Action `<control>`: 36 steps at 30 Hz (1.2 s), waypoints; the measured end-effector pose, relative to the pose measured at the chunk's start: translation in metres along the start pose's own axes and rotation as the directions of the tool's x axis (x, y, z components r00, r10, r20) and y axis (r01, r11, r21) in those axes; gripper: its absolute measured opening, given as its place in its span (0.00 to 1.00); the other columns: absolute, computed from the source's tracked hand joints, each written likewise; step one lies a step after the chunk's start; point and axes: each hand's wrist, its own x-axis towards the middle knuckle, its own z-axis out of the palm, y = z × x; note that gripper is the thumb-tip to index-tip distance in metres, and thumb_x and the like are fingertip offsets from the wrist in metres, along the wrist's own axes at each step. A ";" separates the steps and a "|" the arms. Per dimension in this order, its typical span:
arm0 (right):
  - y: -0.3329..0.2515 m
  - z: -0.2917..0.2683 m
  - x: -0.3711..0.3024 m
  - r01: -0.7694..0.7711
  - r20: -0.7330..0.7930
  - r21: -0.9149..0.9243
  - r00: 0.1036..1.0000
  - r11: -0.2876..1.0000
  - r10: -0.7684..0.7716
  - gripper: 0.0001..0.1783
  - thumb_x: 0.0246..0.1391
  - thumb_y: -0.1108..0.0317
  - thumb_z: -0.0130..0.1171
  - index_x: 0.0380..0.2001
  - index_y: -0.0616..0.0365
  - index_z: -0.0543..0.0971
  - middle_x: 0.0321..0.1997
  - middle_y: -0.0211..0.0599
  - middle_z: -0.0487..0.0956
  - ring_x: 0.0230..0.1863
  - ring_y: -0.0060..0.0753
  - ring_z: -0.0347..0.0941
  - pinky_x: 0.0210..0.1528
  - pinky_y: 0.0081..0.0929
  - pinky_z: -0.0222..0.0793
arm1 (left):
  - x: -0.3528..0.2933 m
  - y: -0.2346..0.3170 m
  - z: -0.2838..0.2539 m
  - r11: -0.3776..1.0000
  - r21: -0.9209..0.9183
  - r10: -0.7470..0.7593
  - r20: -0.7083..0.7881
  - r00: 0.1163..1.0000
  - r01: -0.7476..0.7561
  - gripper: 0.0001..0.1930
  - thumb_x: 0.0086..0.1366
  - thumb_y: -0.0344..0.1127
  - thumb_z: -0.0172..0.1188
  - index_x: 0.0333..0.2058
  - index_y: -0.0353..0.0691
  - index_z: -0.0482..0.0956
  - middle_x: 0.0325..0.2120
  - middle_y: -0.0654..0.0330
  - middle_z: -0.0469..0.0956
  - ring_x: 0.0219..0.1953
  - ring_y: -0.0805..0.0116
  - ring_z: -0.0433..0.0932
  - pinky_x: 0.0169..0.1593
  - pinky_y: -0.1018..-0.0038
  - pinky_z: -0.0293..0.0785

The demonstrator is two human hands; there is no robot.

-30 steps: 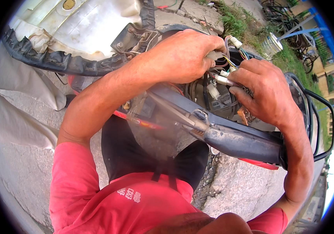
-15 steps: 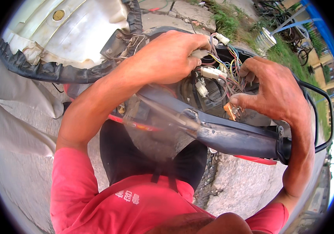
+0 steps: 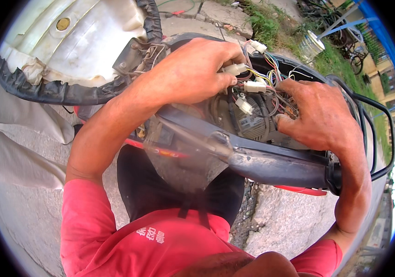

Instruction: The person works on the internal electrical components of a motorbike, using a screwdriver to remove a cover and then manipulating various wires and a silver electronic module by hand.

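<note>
My left hand (image 3: 197, 69) pinches a white plastic connector (image 3: 235, 69) between thumb and fingers, above the opened body of a scooter. Coloured wires (image 3: 271, 69) run from the connectors toward my right hand (image 3: 320, 113). The right hand's fingers curl around the wire bundle, with the thumb and index finger apart; its other fingertips are partly hidden. Between the hands lie another white connector (image 3: 255, 86) and a smaller white plug (image 3: 243, 105). Below them, a finned metal box (image 3: 253, 125) sits inside the compartment.
A raised seat with a pale underside (image 3: 91, 41) and black rim stands at the left, beside another person's light trousers (image 3: 26, 115). The dark body panel (image 3: 280, 168) runs before me. A black grab rail (image 3: 386, 159) is at right; a white bucket (image 3: 312, 45) stands beyond.
My right hand has shifted slightly left and closed more around the wires. The orange piece by its thumb is no longer visible. My left hand still holds the connector.
</note>
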 end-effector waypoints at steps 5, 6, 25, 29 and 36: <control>0.000 -0.003 0.002 -0.024 0.043 0.003 0.999 1.000 0.024 0.30 0.44 0.57 0.68 0.52 0.58 0.84 0.42 0.58 0.86 0.46 0.62 0.83 0.52 0.52 0.76 | 0.000 0.002 -0.003 0.997 -0.078 0.005 0.066 0.998 0.000 0.20 0.61 0.31 0.69 0.52 0.35 0.82 0.37 0.47 0.84 0.40 0.51 0.84 0.46 0.59 0.79; 0.000 -0.003 0.001 0.004 0.007 0.006 1.000 1.000 -0.004 0.30 0.44 0.55 0.69 0.52 0.59 0.84 0.42 0.57 0.86 0.46 0.61 0.83 0.52 0.52 0.77 | 0.000 0.001 -0.004 0.995 -0.099 0.018 0.076 0.997 -0.010 0.20 0.61 0.31 0.68 0.52 0.35 0.82 0.38 0.47 0.84 0.40 0.50 0.84 0.47 0.59 0.79; -0.005 0.032 0.030 0.279 -0.429 0.202 0.887 0.939 -0.171 0.14 0.60 0.59 0.65 0.38 0.60 0.85 0.36 0.50 0.83 0.46 0.56 0.79 0.51 0.51 0.74 | 0.002 -0.003 0.001 0.996 -0.092 0.020 0.052 0.998 -0.016 0.16 0.60 0.33 0.69 0.46 0.35 0.84 0.37 0.46 0.87 0.40 0.48 0.86 0.46 0.59 0.80; -0.005 0.032 0.030 0.289 -0.434 0.231 0.885 0.929 -0.168 0.16 0.60 0.57 0.65 0.36 0.61 0.85 0.37 0.51 0.84 0.47 0.57 0.79 0.52 0.50 0.74 | 0.002 -0.001 -0.003 0.999 -0.028 -0.019 0.100 0.995 0.022 0.14 0.62 0.37 0.68 0.43 0.35 0.85 0.33 0.46 0.86 0.37 0.49 0.85 0.43 0.59 0.79; -0.012 0.023 0.042 0.138 -0.185 0.475 0.981 0.869 -0.054 0.31 0.62 0.42 0.58 0.40 0.64 0.88 0.36 0.56 0.85 0.43 0.56 0.82 0.50 0.47 0.75 | 0.003 -0.005 0.003 0.998 0.000 0.062 0.009 0.998 -0.062 0.14 0.63 0.40 0.68 0.41 0.36 0.86 0.32 0.46 0.85 0.35 0.46 0.85 0.41 0.58 0.79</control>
